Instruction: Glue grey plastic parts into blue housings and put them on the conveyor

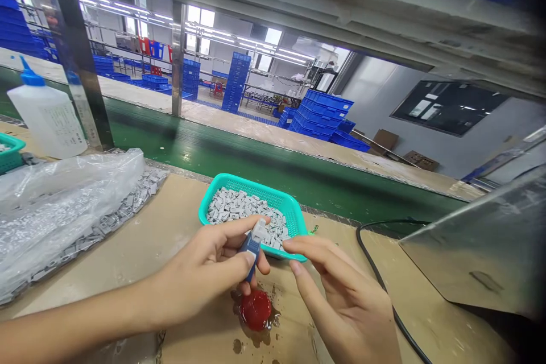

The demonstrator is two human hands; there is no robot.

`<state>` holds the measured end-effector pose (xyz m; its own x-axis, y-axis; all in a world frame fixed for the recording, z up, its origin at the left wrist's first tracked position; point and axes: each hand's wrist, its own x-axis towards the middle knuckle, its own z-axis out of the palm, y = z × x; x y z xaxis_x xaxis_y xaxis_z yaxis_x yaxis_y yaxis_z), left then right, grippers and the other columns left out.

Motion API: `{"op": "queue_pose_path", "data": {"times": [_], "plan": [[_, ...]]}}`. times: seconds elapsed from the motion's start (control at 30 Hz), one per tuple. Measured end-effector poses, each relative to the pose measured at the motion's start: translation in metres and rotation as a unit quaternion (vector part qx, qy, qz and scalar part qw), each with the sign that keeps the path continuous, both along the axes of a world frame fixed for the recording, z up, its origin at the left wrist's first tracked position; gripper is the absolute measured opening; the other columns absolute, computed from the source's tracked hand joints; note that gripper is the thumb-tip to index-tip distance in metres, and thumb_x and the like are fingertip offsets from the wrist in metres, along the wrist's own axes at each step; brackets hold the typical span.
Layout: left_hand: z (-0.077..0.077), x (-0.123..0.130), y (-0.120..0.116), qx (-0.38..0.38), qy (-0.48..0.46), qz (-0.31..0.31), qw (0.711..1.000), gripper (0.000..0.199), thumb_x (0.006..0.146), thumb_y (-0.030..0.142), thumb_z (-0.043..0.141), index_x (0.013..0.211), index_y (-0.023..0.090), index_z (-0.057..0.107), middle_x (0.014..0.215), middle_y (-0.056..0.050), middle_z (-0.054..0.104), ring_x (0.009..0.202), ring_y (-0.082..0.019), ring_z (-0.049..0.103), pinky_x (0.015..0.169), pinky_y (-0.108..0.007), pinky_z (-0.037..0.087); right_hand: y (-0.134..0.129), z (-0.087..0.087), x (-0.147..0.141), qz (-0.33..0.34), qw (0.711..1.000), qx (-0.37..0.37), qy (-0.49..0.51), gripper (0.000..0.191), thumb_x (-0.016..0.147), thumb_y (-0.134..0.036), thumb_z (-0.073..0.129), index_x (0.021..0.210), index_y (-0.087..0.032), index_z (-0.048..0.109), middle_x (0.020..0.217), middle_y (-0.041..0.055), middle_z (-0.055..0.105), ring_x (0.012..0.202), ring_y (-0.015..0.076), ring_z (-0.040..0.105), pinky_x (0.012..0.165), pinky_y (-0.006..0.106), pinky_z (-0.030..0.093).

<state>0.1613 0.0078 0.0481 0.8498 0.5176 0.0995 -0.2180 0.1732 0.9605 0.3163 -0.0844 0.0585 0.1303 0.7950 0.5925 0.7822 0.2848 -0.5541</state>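
My left hand (213,267) is closed around a small dark blue piece (252,247), held between thumb and fingers. A light grey plastic part (260,230) sits at the upper end of that piece. To the right, my right hand (345,296) has thumb and forefinger apart, with nothing visible between them. Just behind both hands stands a turquoise basket (296,213) holding many small grey plastic parts (232,205). Below the left hand, a round red object (256,310) rests on the tabletop in a wet patch.
A clear plastic bag (77,187) of grey parts lies at left, near a white bottle with a blue nozzle (46,114). A green conveyor belt (191,151) runs behind the table. At right are a black cable (375,273) and a metal panel (473,244).
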Motion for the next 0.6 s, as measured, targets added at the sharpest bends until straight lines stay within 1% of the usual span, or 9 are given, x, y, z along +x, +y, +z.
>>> {"op": "queue_pose_path", "data": {"times": [0.1, 0.17, 0.27, 0.33, 0.37, 0.43, 0.5, 0.57, 0.6], "plan": [[-0.002, 0.002, 0.004, 0.004, -0.004, -0.003, 1.000, 0.043, 0.082, 0.018, 0.044, 0.125, 0.025, 0.039, 0.083, -0.001, 0.055, 0.068, -0.010, 0.050, 0.060, -0.025, 0.041, -0.001, 0.000, -0.001, 0.001, 1.000, -0.007, 0.027, 0.024, 0.076, -0.008, 0.053, 0.090, -0.025, 0.061, 0.088, 0.0008, 0.060, 0.084, 0.0145, 0.057, 0.076, 0.025, 0.046], [-0.001, 0.004, 0.005, 0.012, 0.000, -0.014, 1.000, 0.042, 0.082, 0.017, 0.043, 0.124, 0.025, 0.042, 0.083, -0.001, 0.055, 0.069, -0.009, 0.049, 0.062, -0.025, 0.041, -0.002, 0.000, -0.004, 0.010, 0.995, -0.031, 0.096, 0.026, 0.076, -0.010, 0.053, 0.095, -0.027, 0.059, 0.090, 0.0009, 0.060, 0.084, 0.0147, 0.058, 0.077, 0.026, 0.047], [0.002, 0.004, 0.003, 0.012, -0.003, -0.073, 0.997, 0.041, 0.080, 0.014, 0.047, 0.119, 0.026, 0.047, 0.086, 0.000, 0.055, 0.075, -0.009, 0.049, 0.073, -0.025, 0.041, -0.002, 0.001, -0.010, 0.063, 0.966, -0.100, 0.232, 0.037, 0.077, -0.015, 0.052, 0.111, -0.030, 0.050, 0.094, 0.0022, 0.057, 0.081, 0.0143, 0.058, 0.072, 0.026, 0.050], [0.003, 0.003, 0.001, -0.010, -0.010, -0.111, 0.994, 0.047, 0.077, 0.010, 0.051, 0.120, 0.029, 0.046, 0.091, 0.000, 0.056, 0.082, -0.010, 0.049, 0.080, -0.027, 0.040, 0.000, 0.002, -0.014, 0.092, 0.941, -0.140, 0.293, 0.041, 0.076, -0.017, 0.053, 0.115, -0.029, 0.046, 0.102, 0.0044, 0.053, 0.081, 0.0142, 0.057, 0.068, 0.025, 0.051], [0.003, 0.003, 0.000, -0.016, -0.014, -0.113, 0.993, 0.050, 0.075, 0.009, 0.052, 0.119, 0.030, 0.046, 0.094, 0.000, 0.056, 0.085, -0.011, 0.050, 0.081, -0.028, 0.040, 0.001, 0.002, -0.016, 0.096, 0.933, -0.149, 0.313, 0.041, 0.075, -0.018, 0.053, 0.114, -0.028, 0.047, 0.106, 0.0052, 0.051, 0.080, 0.0140, 0.056, 0.066, 0.025, 0.051], [0.002, 0.002, -0.001, -0.008, -0.008, -0.106, 0.994, 0.052, 0.074, 0.007, 0.052, 0.119, 0.031, 0.046, 0.098, 0.000, 0.055, 0.089, -0.012, 0.051, 0.083, -0.030, 0.041, 0.003, 0.002, -0.019, 0.093, 0.923, -0.155, 0.341, 0.037, 0.074, -0.019, 0.054, 0.110, -0.027, 0.049, 0.107, 0.0051, 0.050, 0.079, 0.0127, 0.056, 0.067, 0.024, 0.050], [-0.001, 0.002, -0.001, 0.016, 0.006, -0.095, 0.995, 0.051, 0.074, 0.008, 0.052, 0.120, 0.031, 0.046, 0.100, -0.001, 0.055, 0.090, -0.014, 0.051, 0.082, -0.031, 0.042, 0.006, 0.001, -0.020, 0.093, 0.913, -0.144, 0.370, 0.035, 0.074, -0.019, 0.055, 0.108, -0.028, 0.048, 0.101, 0.0030, 0.053, 0.081, 0.0119, 0.056, 0.072, 0.023, 0.049], [-0.003, 0.002, 0.001, 0.072, 0.020, -0.060, 0.995, 0.051, 0.074, 0.010, 0.053, 0.120, 0.032, 0.046, 0.101, -0.001, 0.055, 0.093, -0.015, 0.051, 0.084, -0.031, 0.041, 0.009, 0.000, -0.020, 0.098, 0.900, -0.121, 0.407, 0.039, 0.073, -0.018, 0.058, 0.109, -0.029, 0.045, 0.098, 0.0009, 0.055, 0.086, 0.0117, 0.055, 0.076, 0.023, 0.048], [-0.004, 0.001, 0.002, 0.120, 0.026, -0.024, 0.992, 0.051, 0.074, 0.011, 0.054, 0.119, 0.033, 0.047, 0.102, 0.000, 0.054, 0.095, -0.015, 0.051, 0.085, -0.031, 0.040, 0.010, -0.001, -0.021, 0.108, 0.891, -0.116, 0.425, 0.041, 0.073, -0.017, 0.059, 0.109, -0.030, 0.045, 0.098, 0.0005, 0.055, 0.088, 0.0119, 0.055, 0.078, 0.024, 0.047]]}}
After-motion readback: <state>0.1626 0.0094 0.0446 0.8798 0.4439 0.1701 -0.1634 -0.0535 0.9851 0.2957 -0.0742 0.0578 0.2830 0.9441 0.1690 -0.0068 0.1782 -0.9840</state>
